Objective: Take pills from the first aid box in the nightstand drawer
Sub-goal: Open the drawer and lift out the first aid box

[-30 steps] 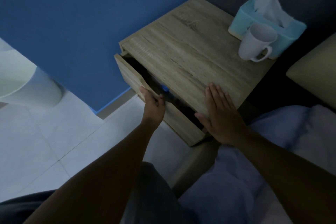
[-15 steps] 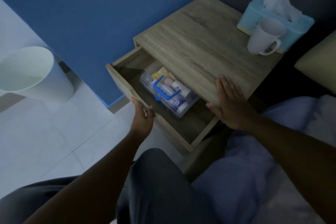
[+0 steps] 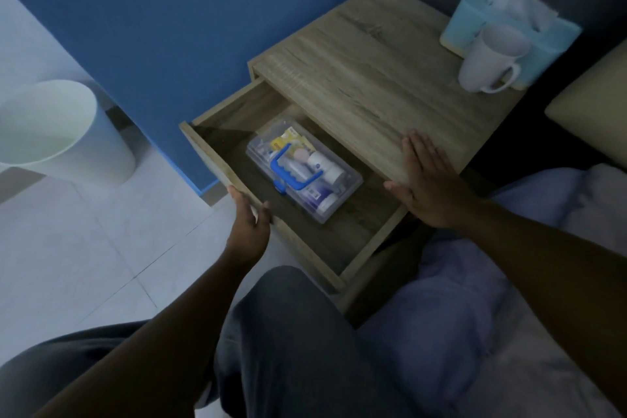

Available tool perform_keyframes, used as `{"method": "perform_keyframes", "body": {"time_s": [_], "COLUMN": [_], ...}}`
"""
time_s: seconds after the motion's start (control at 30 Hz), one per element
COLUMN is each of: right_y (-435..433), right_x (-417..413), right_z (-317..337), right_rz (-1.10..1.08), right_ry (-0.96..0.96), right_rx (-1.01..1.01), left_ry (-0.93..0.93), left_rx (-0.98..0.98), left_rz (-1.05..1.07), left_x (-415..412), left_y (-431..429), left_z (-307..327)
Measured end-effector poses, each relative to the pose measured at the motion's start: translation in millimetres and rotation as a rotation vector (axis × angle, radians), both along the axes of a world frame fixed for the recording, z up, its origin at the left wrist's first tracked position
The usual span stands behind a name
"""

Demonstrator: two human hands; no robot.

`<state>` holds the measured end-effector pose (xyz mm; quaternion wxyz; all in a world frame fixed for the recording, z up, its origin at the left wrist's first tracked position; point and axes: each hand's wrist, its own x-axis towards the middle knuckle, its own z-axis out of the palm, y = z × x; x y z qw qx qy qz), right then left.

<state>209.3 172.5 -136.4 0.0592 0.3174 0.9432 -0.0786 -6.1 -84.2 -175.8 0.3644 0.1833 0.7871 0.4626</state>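
Observation:
The wooden nightstand (image 3: 366,78) has its drawer (image 3: 217,159) pulled wide. Inside lies a clear plastic first aid box (image 3: 342,187) with a blue handle, lid closed, holding small bottles and packets. My left hand (image 3: 247,227) grips the top edge of the drawer's front panel. My right hand (image 3: 427,187) rests flat, fingers spread, on the front edge of the nightstand top, to the right of the box.
A white mug (image 3: 488,58) and a light blue tissue box (image 3: 549,34) stand at the back right of the nightstand top. A pale waste bin (image 3: 57,132) stands on the tiled floor at the left. My legs and bedding fill the foreground.
My left hand has pulled the drawer from nearly shut to wide open, which revealed the first aid box. My right hand has stayed flat on the nightstand top.

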Motion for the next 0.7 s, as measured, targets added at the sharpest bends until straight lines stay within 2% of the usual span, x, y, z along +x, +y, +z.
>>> {"method": "perform_keyframes", "body": {"time_s": [0.23,0.43,0.53,0.63,0.7], "right_y": [5,-4,-27,-61,-84], "right_x": [1,-4,-14,-32,-45], "right_z": [-6,0,11,20,22], "right_rz": [0.004,-0.028,0.054,0.16,0.105], "right_ry": [0.019,0.018,0.126,0.271,0.325], "right_rx": [0.019,-0.009,-0.035,-0.101,-0.212], "left_ry": [0.07,0.405,0.558,0.605,0.688], "left_rx": [0.0,0.016,-0.032,-0.075,-0.135], "left_rz": [0.038,0.046,-0.098,-0.186,-0.218], "left_x": [2,-3,-19,-35,-45], "left_y": [-2,-1,2,14,23], "left_z": [-5,6,14,24,28]}}
